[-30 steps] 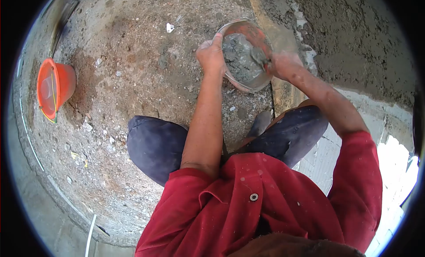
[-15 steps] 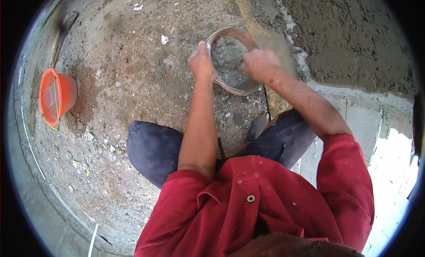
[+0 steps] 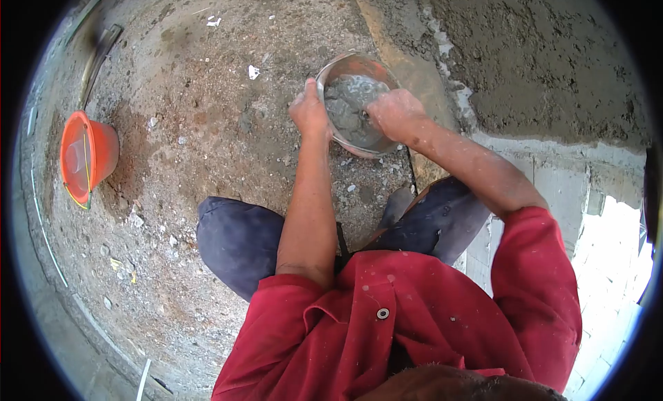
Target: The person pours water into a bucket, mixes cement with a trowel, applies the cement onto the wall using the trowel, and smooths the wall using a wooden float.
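Note:
A bucket (image 3: 376, 70) with an orange inner wall and a mortar-smeared rim stands on the ground in front of me, its mouth facing up at me. Wet grey mortar (image 3: 351, 111) lies inside it. My left hand (image 3: 309, 111) is closed on the bucket's left rim, thumb along the edge. At the right side of the opening my right hand (image 3: 396, 115) is a fist over the mortar. Whatever it grips is hidden by the fingers and the mortar.
An orange bucket (image 3: 105, 152) with a yellow-green handle sits at the left, with a long-handled tool (image 3: 97, 63) behind it. Wet mortar (image 3: 539, 63) covers a surface at upper right, above pale blocks (image 3: 552, 180). Stones and scraps litter the rough ground.
My right hand has moved left and slightly down over the mortar, whose surface looks churned differently. The bucket sits a little lower in view. My left hand keeps its hold on the rim.

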{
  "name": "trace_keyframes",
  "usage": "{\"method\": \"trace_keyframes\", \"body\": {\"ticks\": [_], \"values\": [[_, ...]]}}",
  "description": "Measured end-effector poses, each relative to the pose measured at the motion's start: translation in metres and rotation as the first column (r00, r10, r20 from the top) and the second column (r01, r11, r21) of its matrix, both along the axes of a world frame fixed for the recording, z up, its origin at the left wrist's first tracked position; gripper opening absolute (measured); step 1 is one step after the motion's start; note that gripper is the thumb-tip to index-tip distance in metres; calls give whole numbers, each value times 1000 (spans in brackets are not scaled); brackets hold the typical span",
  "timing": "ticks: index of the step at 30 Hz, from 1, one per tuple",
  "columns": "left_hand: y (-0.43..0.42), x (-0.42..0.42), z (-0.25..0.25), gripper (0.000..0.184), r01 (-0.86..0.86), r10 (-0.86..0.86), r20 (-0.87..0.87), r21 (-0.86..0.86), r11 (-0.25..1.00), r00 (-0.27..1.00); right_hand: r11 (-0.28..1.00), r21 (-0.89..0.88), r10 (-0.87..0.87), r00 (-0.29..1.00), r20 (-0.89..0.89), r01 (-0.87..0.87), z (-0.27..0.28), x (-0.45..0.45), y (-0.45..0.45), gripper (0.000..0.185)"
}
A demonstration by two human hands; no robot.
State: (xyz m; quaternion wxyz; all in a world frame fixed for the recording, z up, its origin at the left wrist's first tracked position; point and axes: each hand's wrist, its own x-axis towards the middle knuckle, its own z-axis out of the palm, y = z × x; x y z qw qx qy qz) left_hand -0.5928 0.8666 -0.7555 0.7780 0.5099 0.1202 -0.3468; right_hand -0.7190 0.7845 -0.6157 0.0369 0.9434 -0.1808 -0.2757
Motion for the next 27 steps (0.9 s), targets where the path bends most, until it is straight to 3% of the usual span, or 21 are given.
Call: {"method": "trace_keyframes", "body": {"ticks": [3, 4, 5, 6, 8, 9, 10, 11, 13, 15, 18, 21, 24, 26, 27], "values": [[7, 0, -8, 44, 116, -144, 122, 210, 971, 982, 1000, 14, 23, 1000, 0, -23, 35, -20, -10, 14], [7, -3, 12, 43, 91, -110, 104, 165, 982, 989, 1000, -14, 4, 999, 38, -4, 52, -23, -19, 16], [1, -6, -6, 43, 72, -85, 135, 94, 993, 987, 998, -59, -10, 997, 80, 15, 60, -25, -30, 23], [5, -2, 5, 42, 136, -151, 119, 123, 983, 981, 989, -143, -4, 982, 188, 31, 38, -35, -47, 26], [9, 0, 1, 42, 153, -158, 81, 65, 986, 984, 980, -176, -62, 988, 138, 87, 24, -35, -57, 16], [5, 1, -11, 42, 124, -127, 47, 65, 990, 991, 984, -61, -164, 986, 19, 165, 4, -39, -57, 17], [4, -3, 1, 42, 99, -102, 33, 76, 992, 994, 982, 22, -190, 981, 35, 190, -6, -41, -44, 21], [3, -4, 11, 43, 66, -68, 20, 89, 994, 997, 944, 75, -324, 945, 41, 320, -54, -46, -38, 26], [0, -1, -5, 44, 84, -98, 88, 152, 985, 991, 818, 239, -521, 850, -78, 524, -30, -40, -12, 39], [-8, -2, 0, 45, 29, -29, 13, -19, 999, 1000, 844, 351, -436, 900, 11, 404, -21, -46, 6, 39], [-2, -1, 27, 44, 68, -68, -2, 94, 993, 998, 848, 382, -400, 916, 11, 366, -17, -48, -14, 38], [-7, -5, 10, 44, 5, -5, 18, 8, 1000, 1000, 891, 260, -419, 896, 150, 373, 22, -50, -20, 31], [-2, -10, 18, 42, 104, -144, 159, 238, 966, 977, 935, 28, -353, 919, 175, 353, 23, -18, -8, 26], [2, -3, 8, 43, 88, -106, 143, 131, 988, 984, 958, 28, -281, 918, 280, 285, -6, -9, 18, 19], [4, 0, 0, 44, 78, -88, 131, 78, 994, 987, 989, 5, -144, 951, 273, 148, 0, -14, 22, 17]]}}
